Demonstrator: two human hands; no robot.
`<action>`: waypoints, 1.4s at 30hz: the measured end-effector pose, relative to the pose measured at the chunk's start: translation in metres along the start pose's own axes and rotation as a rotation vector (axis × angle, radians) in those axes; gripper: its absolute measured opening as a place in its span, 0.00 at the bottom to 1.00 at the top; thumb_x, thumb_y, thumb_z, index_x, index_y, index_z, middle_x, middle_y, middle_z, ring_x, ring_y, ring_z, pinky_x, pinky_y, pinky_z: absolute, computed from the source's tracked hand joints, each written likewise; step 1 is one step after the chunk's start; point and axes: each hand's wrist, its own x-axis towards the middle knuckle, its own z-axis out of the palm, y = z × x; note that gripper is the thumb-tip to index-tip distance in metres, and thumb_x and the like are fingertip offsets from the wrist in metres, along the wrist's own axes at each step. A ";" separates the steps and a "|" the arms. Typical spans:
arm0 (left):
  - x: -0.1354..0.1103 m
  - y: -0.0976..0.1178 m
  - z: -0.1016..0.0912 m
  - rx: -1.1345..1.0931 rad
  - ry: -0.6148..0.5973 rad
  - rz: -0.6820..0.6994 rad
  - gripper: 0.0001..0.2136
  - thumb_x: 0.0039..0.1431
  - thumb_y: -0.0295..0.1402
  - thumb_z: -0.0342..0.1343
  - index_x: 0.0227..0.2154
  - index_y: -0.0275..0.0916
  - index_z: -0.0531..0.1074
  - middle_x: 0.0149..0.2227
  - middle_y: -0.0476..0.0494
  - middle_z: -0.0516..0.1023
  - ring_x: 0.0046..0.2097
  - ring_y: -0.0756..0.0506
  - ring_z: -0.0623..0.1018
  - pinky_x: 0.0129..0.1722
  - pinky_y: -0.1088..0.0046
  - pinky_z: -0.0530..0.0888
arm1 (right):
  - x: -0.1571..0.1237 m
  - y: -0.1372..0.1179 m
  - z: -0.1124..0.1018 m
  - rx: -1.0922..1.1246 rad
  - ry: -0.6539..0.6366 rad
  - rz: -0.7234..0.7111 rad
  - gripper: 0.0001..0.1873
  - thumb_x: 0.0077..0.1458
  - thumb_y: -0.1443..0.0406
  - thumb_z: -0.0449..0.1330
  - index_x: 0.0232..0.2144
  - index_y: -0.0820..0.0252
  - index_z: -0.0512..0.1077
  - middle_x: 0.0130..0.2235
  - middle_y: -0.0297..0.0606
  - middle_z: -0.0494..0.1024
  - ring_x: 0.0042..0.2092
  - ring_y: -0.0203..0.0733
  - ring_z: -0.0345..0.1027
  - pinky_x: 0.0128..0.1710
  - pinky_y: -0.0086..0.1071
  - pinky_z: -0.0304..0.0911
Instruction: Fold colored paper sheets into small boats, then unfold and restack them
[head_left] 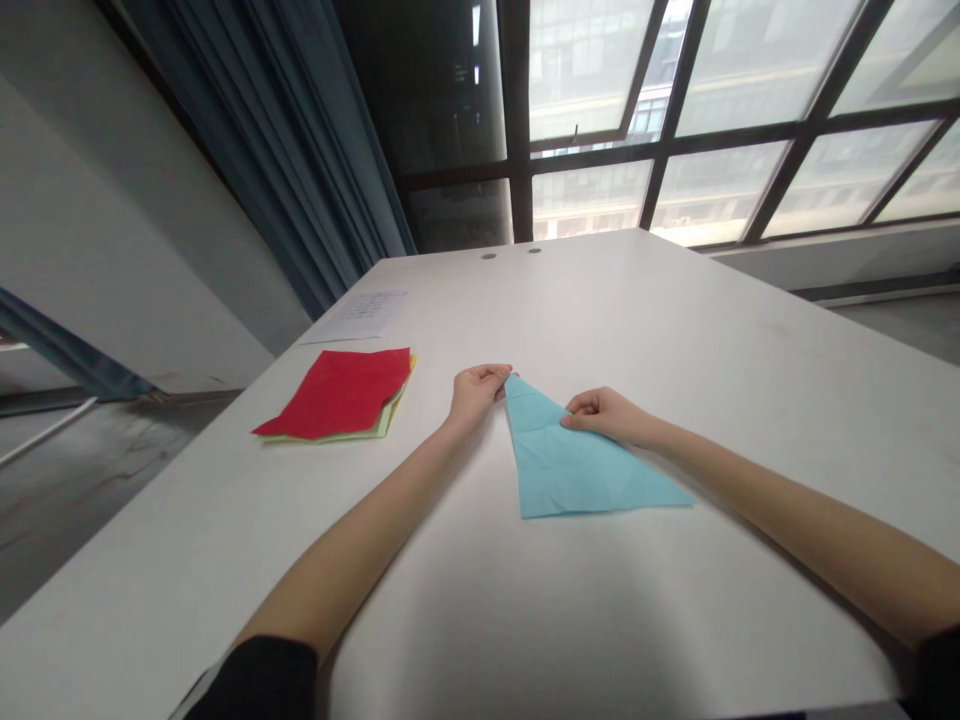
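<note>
A light blue sheet (574, 470), folded into a triangle and faintly creased, lies on the white table in front of me. It looks like paper or thin cloth; I cannot tell which. At its far left corner my left hand (482, 388) is closed, pinching the tip between thumb and fingers. My right hand (600, 414) grips the long slanted edge near its middle, thumb on top and fingers curled. One corner of the triangle points right, below my right forearm.
Left of my left hand lies a stack of sheets, a red sheet (349, 393) on top with green and yellow edges showing. Behind it is a printed page (360, 315). The white table (450, 600) reaches toward windows; a blue curtain (277, 130) hangs at the left.
</note>
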 end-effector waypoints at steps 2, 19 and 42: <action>0.000 -0.001 0.000 -0.005 -0.003 -0.001 0.07 0.42 0.30 0.62 0.24 0.31 0.74 0.23 0.43 0.77 0.29 0.50 0.76 0.35 0.73 0.72 | -0.001 -0.001 0.000 0.000 0.002 0.002 0.15 0.40 0.56 0.63 0.25 0.63 0.71 0.21 0.31 0.74 0.21 0.31 0.63 0.20 0.25 0.55; 0.007 0.006 -0.007 -0.002 0.137 0.098 0.05 0.43 0.29 0.59 0.24 0.32 0.73 0.24 0.44 0.76 0.28 0.51 0.75 0.30 0.76 0.70 | -0.008 -0.004 -0.005 -0.137 -0.091 -0.058 0.20 0.41 0.54 0.62 0.32 0.64 0.73 0.18 0.29 0.67 0.20 0.29 0.57 0.18 0.24 0.50; 0.023 0.004 -0.048 0.009 0.405 0.103 0.01 0.46 0.24 0.54 0.24 0.33 0.67 0.18 0.51 0.69 0.19 0.55 0.70 0.22 0.80 0.68 | -0.005 0.034 -0.063 -0.116 0.231 -0.301 0.28 0.39 0.64 0.63 0.46 0.59 0.66 0.44 0.42 0.71 0.33 0.34 0.67 0.34 0.31 0.64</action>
